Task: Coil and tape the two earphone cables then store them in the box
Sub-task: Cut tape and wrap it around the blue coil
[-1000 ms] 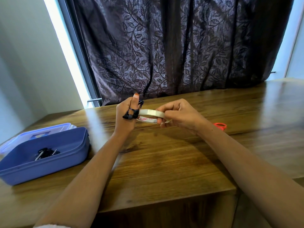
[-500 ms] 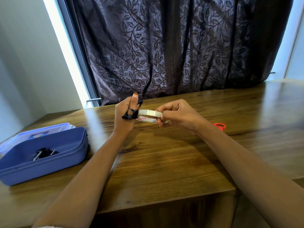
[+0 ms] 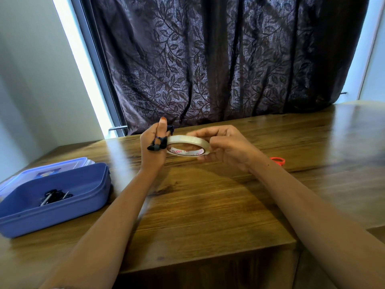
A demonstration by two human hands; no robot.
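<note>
Gripping tape roll, right hand; left hand fingers clenched round coiled earphone cable, mostly hidden.

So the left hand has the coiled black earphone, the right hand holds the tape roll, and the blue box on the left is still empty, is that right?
Not quite: the blue box is not empty. The head view shows a black earphone bundle already lying in it. The rest stands: the left hand holds the coiled black earphone, and the right hand holds the tape roll.
</note>
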